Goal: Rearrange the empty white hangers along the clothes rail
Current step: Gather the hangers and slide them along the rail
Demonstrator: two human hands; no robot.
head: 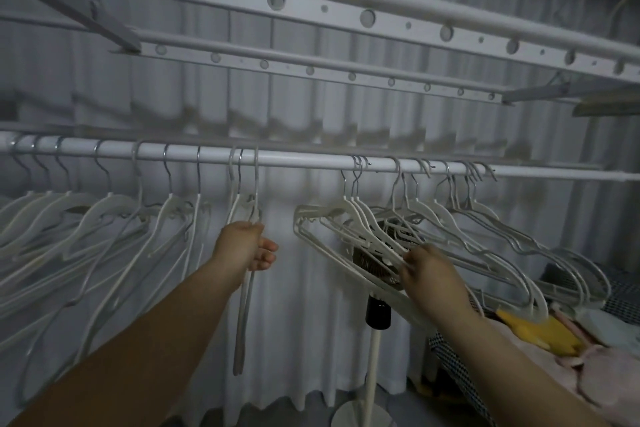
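**Midway along the rail, both hands on hangers**

Nearest me, my left hand is clenched around the lower part of three hangers hanging edge-on at the middle of the clothes rail. My right hand pinches the tilted right-hand bunch, fingers wrapped on its bars. Further off, the left row hangs spaced out. I judge the right cluster is left to sort.
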